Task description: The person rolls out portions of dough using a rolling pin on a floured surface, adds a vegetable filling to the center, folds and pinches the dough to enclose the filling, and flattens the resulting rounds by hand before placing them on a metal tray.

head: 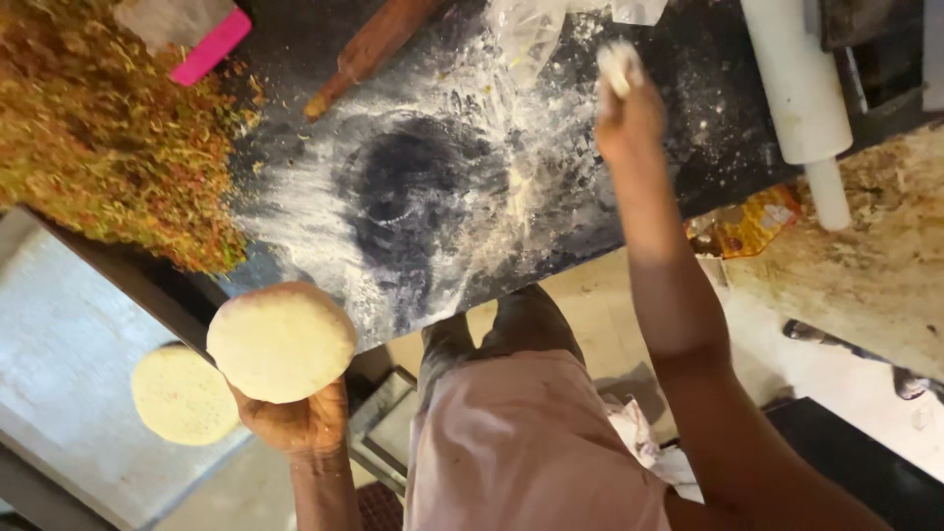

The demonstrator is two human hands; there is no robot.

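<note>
My left hand [295, 421] is raised below the counter's near edge and holds a flat round disc of pale dough [281, 341] on its fingers. My right hand [627, 116] reaches out over the dark, flour-dusted counter [413, 197] and is closed around a small lump of white dough or flour [619, 65]. A second round dough disc [183, 395] lies on the grey surface at lower left, just beside the held disc.
A large heap of chopped orange-green filling [98, 138] covers the counter's left. A pink scraper [208, 44] and a wooden rolling pin [369, 47] lie at the back. A white rolling pin [801, 88] rests at right, a clear plastic bag [536, 25] at top.
</note>
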